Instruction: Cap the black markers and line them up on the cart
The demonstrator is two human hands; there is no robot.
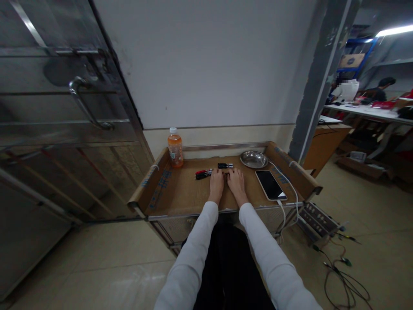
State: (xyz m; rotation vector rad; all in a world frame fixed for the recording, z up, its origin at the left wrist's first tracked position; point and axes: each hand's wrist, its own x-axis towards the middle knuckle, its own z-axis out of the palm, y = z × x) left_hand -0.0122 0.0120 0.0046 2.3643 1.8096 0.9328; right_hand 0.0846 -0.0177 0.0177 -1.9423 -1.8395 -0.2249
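Note:
My left hand [217, 184] and my right hand [237, 183] rest side by side over the cardboard-lined cart top [183, 193], with a narrow gap between them. Fingers on both are curled down and drawn together. A thin dark bit shows between the fingertips, but what it is cannot be made out. Just left of my left hand lie slim black pieces [203, 175] with silver ends, and a red piece [200, 172] touches them. Beyond my fingertips are more black pieces [225, 165] with silvery ends, lying side by side.
An orange drink bottle [175, 148] stands at the back left corner. A shallow metal dish [254, 159] sits at the back right, with a phone [271, 185] and its white cable [292, 185] nearby. Raised cardboard edges border the sides. Cables [345, 275] lie on the floor at right.

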